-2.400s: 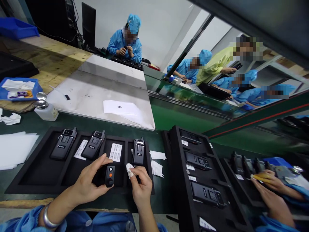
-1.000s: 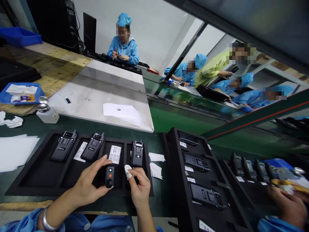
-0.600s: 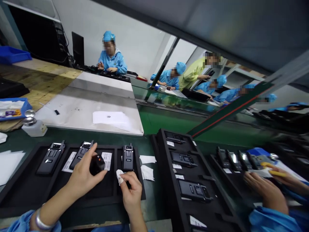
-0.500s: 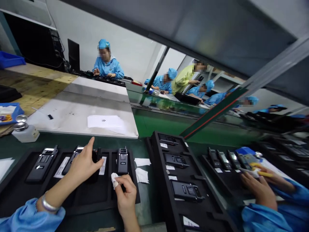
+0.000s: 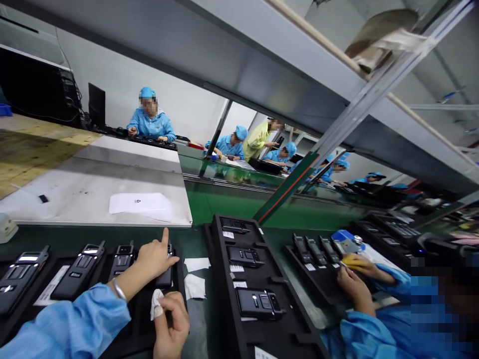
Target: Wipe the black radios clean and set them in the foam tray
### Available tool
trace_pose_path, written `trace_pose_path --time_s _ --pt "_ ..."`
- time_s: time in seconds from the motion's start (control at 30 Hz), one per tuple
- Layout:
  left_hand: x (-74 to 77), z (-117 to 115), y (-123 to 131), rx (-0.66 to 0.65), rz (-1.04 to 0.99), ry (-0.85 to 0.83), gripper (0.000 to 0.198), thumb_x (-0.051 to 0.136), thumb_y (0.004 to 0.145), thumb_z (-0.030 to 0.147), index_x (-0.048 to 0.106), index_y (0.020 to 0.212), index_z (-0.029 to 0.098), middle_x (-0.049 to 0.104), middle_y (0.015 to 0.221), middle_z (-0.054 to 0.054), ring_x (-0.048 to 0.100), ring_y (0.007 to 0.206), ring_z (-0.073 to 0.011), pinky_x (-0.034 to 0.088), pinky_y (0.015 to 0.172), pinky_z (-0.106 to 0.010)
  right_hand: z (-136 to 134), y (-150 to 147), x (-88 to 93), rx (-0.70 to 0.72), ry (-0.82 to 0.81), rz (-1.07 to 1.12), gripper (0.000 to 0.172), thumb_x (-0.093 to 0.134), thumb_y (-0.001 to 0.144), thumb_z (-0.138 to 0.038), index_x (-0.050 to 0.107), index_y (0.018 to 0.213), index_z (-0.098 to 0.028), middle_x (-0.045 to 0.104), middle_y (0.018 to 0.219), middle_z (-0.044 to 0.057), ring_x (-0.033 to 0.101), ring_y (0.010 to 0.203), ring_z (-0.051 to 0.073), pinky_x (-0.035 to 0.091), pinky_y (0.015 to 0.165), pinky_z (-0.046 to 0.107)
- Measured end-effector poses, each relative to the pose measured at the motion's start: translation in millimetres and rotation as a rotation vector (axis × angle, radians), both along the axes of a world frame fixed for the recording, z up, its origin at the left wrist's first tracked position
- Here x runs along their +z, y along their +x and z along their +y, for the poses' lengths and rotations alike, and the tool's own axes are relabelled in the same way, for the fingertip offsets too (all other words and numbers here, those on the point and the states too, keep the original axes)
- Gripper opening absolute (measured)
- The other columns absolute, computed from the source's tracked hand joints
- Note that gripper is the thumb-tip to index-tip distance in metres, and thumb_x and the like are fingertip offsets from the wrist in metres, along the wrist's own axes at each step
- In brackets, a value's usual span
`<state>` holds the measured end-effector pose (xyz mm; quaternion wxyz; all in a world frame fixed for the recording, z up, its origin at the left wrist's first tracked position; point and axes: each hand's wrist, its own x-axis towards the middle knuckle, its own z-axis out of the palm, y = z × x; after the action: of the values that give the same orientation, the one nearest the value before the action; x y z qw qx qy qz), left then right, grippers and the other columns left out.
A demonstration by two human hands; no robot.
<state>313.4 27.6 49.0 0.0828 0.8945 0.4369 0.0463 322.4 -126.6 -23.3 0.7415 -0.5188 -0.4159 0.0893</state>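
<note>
My left hand (image 5: 152, 258) reaches over the tray's right end, index finger stretched out and thumb apart. Partly behind it is a black handheld radio (image 5: 166, 275); whether the fingers touch it I cannot tell. My right hand (image 5: 174, 324) is closed in a pinch on a crumpled white wipe (image 5: 156, 305), in front of that radio. Along the black foam tray (image 5: 129, 326) lie more such radios: one with a stubby antenna (image 5: 122, 260), one in the middle (image 5: 78, 274) and one at the far left (image 5: 22, 276). My left sleeve covers part of the tray.
Two white wipes (image 5: 195, 286) lie right of my tray. Beyond them stands another foam tray (image 5: 275, 299) of radios. At right, a co-worker's hands (image 5: 357, 284) hold something yellow near a further tray (image 5: 318, 284). White papers (image 5: 138, 203) lie behind; a shelf (image 5: 224, 75) hangs overhead.
My left hand has moved right, from the third slot to the rightmost radio. A radio now shows in the third slot. The right hand keeps the wipe. The view has shifted right and upward.
</note>
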Motion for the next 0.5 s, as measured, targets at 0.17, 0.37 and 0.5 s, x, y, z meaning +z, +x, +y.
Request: trace_pose_path --time_s 0.17,0.37,0.5 --pt "-6.6 -2 17 0.047 -0.085 -0.076 0.093 0.064 0.079 0.036 0.021 0.155 0.003 0.068 0.1 -0.026 0.07 0.091 -0.0402 0.052 0.079 -0.049 -2 -3 -8.0 0.047 -0.004 0.049 0.012 0.057 0.093 -0.026 0.067 0.089 -0.021 0.052 0.078 0.001 0.054 0.07 0.017 0.045 0.064 0.029" --pt "-10.4 -26 -43 -0.167 -0.379 -0.17 0.102 0.064 0.08 0.028 -0.001 0.158 0.022 0.063 0.126 -0.008 0.064 0.114 -0.0207 0.05 0.097 -0.031 -19 19 -2.7 0.034 0.009 0.18 0.008 0.064 0.09 -0.027 0.069 0.087 -0.02 0.055 0.076 0.0 0.053 0.068 0.015 0.043 0.061 0.025" --pt "-24.9 -53 -87 -0.393 -0.711 -0.248 0.102 0.065 0.075 0.017 0.006 0.157 0.03 0.06 0.131 -0.007 0.061 0.12 -0.022 0.047 0.105 -0.037 -36 50 37.7 -0.01 -0.06 0.079 0.007 0.068 0.088 -0.021 0.074 0.089 -0.023 0.06 0.082 0.002 0.058 0.079 0.017 0.046 0.073 0.029"
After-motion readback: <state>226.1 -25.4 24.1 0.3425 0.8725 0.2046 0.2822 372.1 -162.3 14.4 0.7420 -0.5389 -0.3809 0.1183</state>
